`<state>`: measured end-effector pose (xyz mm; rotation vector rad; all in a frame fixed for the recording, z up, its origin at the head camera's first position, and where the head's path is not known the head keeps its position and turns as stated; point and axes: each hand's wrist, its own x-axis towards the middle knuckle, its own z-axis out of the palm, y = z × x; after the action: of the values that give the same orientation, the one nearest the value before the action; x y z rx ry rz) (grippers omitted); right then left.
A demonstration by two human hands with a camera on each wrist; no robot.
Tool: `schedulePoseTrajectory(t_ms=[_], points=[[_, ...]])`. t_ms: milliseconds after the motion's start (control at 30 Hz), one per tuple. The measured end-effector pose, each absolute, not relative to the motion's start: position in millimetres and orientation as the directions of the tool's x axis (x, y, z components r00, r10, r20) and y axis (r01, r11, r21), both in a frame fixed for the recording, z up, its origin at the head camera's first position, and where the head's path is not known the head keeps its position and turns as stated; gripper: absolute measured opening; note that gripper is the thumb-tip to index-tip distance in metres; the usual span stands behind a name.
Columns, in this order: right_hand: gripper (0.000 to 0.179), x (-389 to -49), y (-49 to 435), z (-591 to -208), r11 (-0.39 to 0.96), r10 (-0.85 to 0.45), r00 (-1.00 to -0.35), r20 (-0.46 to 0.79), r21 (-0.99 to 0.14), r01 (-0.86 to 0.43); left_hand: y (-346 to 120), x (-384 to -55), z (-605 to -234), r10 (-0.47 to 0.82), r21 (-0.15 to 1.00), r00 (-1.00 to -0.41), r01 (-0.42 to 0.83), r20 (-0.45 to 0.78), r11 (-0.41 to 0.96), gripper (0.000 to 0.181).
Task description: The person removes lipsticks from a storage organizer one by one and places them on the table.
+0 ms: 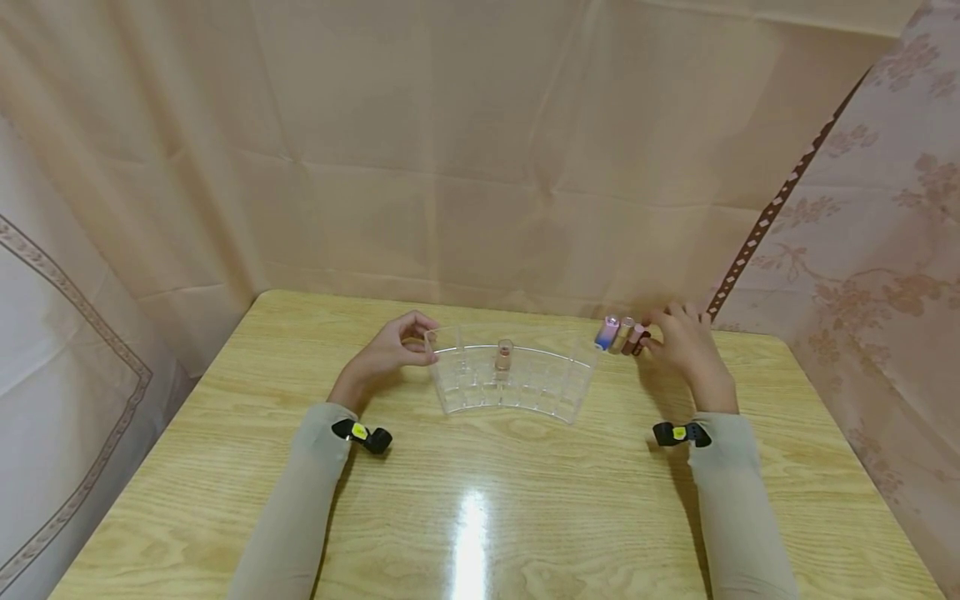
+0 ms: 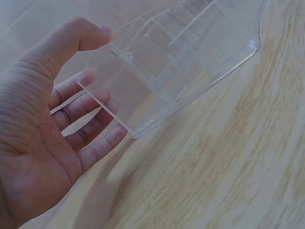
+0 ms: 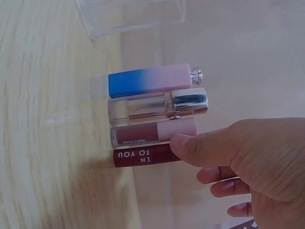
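Note:
A clear, curved acrylic lipstick organizer (image 1: pixel 510 407) with several compartments stands on the table, one pinkish-brown lip tube (image 1: pixel 504 356) upright in its back row. My left hand (image 1: pixel 393 343) holds its left end, thumb at the top edge and fingers at the side wall. To the right, lip tubes stand in a row: a blue-to-pink one (image 3: pixel 147 82), a clear one with a shiny cap (image 3: pixel 188 101), a rosy lip gloss (image 3: pixel 136 134) with a pink cap, and a dark red lip gloss (image 3: pixel 138 156). My right hand (image 1: pixel 686 346) pinches the dark red one near its top; the index finger is mostly hidden.
The wood-grain table (image 1: pixel 390 517) reaches back to a beige curtain (image 1: pixel 420 167). A floral cloth (image 1: pixel 900 292) hangs on the right, and a white cloth (image 1: pixel 67 350) on the left. The tubes stand close together, just right of the organizer.

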<state>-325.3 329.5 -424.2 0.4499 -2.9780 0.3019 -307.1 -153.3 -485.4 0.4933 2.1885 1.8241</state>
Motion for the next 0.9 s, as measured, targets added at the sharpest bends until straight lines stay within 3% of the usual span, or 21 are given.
schedulePoseTrajectory(t_ms=[300,433,667,900], points=[[0.027,-320,326,-411,0.933,-0.272,-0.948,0.164,-0.195,-0.302,-154,-307,-487,0.413,0.982,-0.91,0.108,0.034,0.157,0.052],[0.026,-315,320,-402,0.931,-0.27,-0.924,0.271,-0.172,-0.322,-154,-308,-487,0.412,0.98,-0.911,0.113,0.037,0.162,0.052],[0.019,-310,303,-388,0.896,-0.295,-0.753,0.588,-0.103,-0.432,-155,-309,-488,0.422,0.979,-0.906,0.112,0.03,0.17,0.052],[0.026,-300,279,-377,0.813,-0.342,-0.623,0.703,-0.111,-0.572,-155,-309,-488,0.425,0.98,-0.904,0.118,0.038,0.163,0.052]])
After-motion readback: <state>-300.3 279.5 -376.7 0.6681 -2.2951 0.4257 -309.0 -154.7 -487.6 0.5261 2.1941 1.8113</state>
